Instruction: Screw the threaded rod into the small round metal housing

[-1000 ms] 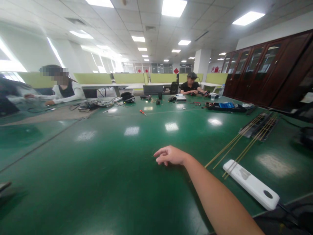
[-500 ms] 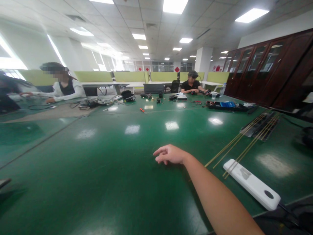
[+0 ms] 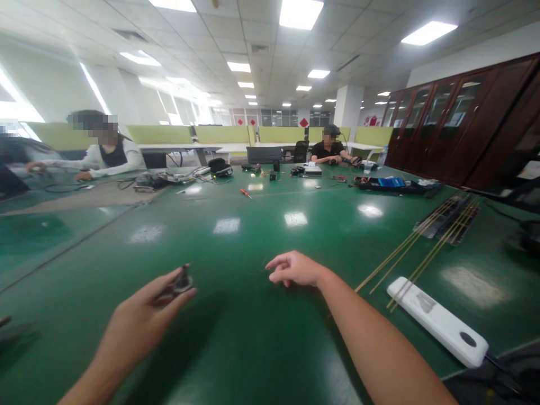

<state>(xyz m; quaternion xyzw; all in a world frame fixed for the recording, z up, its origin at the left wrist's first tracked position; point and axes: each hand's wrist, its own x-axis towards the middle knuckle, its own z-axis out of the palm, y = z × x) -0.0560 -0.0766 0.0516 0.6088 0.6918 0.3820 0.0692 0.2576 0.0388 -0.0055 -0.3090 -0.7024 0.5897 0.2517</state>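
Over the green tabletop [image 3: 236, 337], my left hand [image 3: 145, 312] grips a small dark metal part [image 3: 182, 283] between thumb and fingers. A rounded, shiny edge shows on that part, but its exact kind I cannot make out. My right hand [image 3: 295, 269] is at the middle of the table, its index finger stretched to the left and the other fingers loosely bent. Nothing shows in its fingers. Whether it rests on the surface or hovers just over it I cannot tell.
To the right lie a white power strip [image 3: 439, 320] and several thin yellowish rods [image 3: 422, 261] across dark metal pieces. A red screwdriver [image 3: 246, 193] lies farther off. Electronics clutter the far side, near a co-worker [image 3: 331, 147]. More people sit at the left, including one in a white jacket [image 3: 126, 152].
My left hand has come into view from the lower left, holding the small dark metal part. My right hand keeps almost the same place and pose.
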